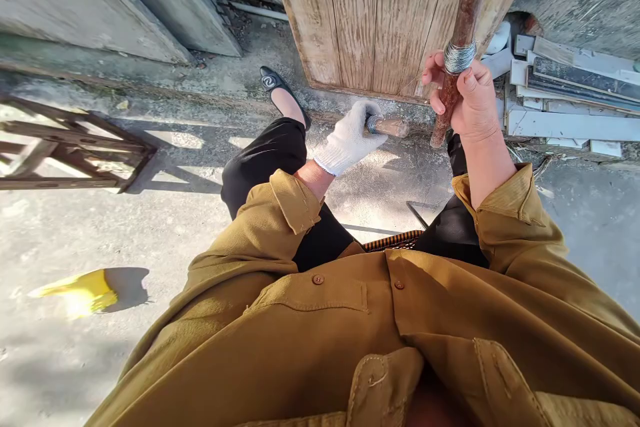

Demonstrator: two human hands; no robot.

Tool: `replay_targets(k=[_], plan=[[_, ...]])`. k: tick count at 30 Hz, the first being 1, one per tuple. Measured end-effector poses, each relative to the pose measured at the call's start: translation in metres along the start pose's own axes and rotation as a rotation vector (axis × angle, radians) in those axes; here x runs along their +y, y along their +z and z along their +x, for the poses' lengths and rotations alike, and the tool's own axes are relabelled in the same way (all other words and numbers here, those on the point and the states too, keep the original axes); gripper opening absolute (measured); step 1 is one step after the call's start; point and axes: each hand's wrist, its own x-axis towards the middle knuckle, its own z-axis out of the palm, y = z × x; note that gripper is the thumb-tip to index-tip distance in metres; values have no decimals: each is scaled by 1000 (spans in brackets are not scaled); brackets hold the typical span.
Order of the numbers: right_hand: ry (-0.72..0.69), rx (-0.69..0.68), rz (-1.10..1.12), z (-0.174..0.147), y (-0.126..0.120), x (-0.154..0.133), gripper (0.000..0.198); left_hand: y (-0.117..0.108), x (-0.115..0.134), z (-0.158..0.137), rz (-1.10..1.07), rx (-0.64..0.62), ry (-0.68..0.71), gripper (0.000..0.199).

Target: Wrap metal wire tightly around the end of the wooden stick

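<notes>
My left hand, in a white knit glove, is closed around a short wooden stick. A little wire wound on the stick shows beside the glove; the stick's other end is hidden. Bare, my right hand grips the lower part of a reddish-brown wooden pole, just below a thick band of silvery wire wrapped around it. My right thumb touches the band's lower edge. The pole runs up past the top of the view, in front of a plank panel.
White and dark strips are piled at the right by the wall. A wooden frame lies to the left on the concrete, and a bright yellow object is at lower left. Grey slabs lean at upper left.
</notes>
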Motion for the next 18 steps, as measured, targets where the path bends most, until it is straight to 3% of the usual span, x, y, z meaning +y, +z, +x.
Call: replay_targets(k=[7,10,15,16,18], plan=[[-28,-150,50,2,0,7,37,-4,2,0,26,-100,23,49],[-56,-134,94,0,12,8,39,-2,-4,0,52,-141,62,63],[136,-174,22,6,32,12,41,1,-11,-3,89,-286,182,94],[127,-117,18,10,33,15,42,2,-11,-4,95,-309,219,98],[141,-129,-5,22,29,24,39,3,-11,-6,68,-317,270,100]])
